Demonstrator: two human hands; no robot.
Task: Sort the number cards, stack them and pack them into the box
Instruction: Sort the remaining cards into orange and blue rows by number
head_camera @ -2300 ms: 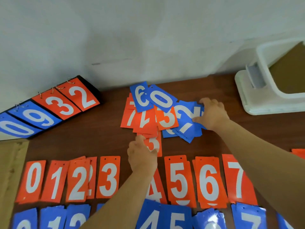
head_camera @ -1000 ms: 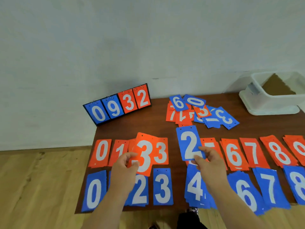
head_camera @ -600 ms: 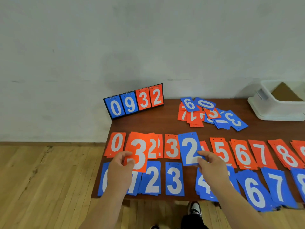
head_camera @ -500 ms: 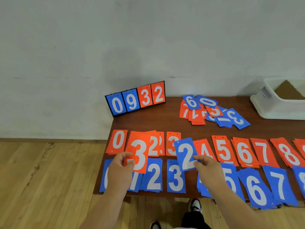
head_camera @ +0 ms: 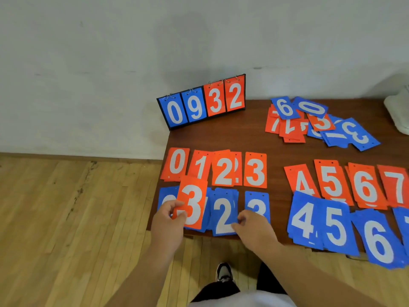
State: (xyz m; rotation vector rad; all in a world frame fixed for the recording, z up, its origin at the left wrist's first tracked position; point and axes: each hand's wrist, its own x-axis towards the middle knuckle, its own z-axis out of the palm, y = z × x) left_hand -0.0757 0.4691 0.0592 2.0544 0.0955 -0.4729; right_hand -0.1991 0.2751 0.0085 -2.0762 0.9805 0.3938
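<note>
Down goes the blue 2 card (head_camera: 223, 214), flat in the front row at the table's (head_camera: 221, 138) near edge, long axis pointing toward the wall, right hand (head_camera: 254, 229) pinching its right edge. Left hand (head_camera: 168, 224) grips the orange 3 card (head_camera: 193, 202), digit upright, top leaning slightly right, over the leftmost blue cards.

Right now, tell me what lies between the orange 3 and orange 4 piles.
Only bare tabletop between the orange 3 pile and the orange 4 pile, seen in the head view.
</note>
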